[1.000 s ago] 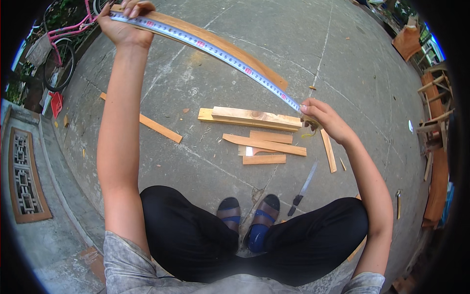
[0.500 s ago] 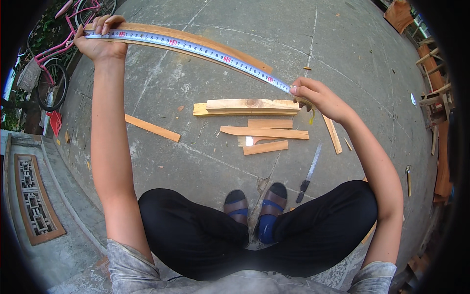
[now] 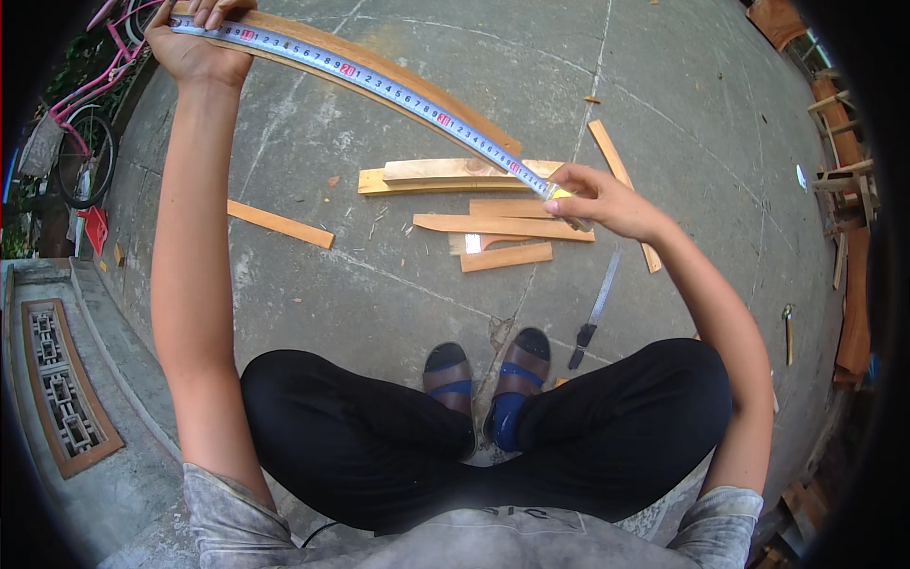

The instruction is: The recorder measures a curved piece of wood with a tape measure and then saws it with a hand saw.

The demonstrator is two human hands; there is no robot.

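Note:
My left hand [image 3: 203, 43], at the top left, is closed around one end of a long wooden strip [image 3: 398, 74] and the tape measure's blade [image 3: 379, 87], which runs along the strip. At the other end, my right hand [image 3: 584, 199] grips the yellow tape measure case [image 3: 562, 194], just past the strip's far end. On the concrete beneath lie pale timber pieces [image 3: 445, 182], several thinner slats [image 3: 502, 226], a partly covered white-banded brush [image 3: 472, 244] and a blade with a black handle [image 3: 597, 303].
Loose slats [image 3: 280, 221] lie either side, with a hammer [image 3: 789, 332] at right. A pink bicycle [image 3: 90, 142], red dustpan [image 3: 95, 228] and concrete ledge [image 3: 133, 379] with a lattice panel [image 3: 62, 389] are at left. Stacked wood [image 3: 853, 294] lines the right edge.
My left hand has gone left, then up, with the strip and tape end. My right hand has moved somewhat left and turned, showing more of the yellow case.

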